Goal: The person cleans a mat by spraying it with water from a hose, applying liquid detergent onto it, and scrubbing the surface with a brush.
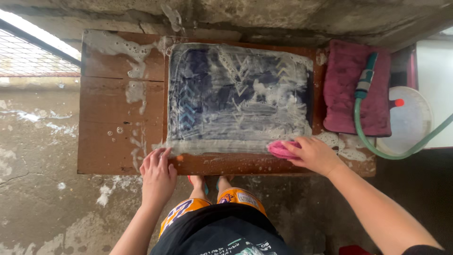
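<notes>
The right hand point(314, 155) grips a pink scrubber point(279, 149), pressed on the near right corner of a soapy dark mat point(238, 99). The left hand point(158, 174) lies flat, fingers spread, at the mat's near left corner on the wooden table point(108, 132). To the right of the mat lies a folded maroon cloth point(347, 94) with a green hose point(373, 141) across it — just beside the scrubbing hand. Bare, foam-streaked board lies open on the left; a concrete wall point(264, 19) closes the far edge.
</notes>
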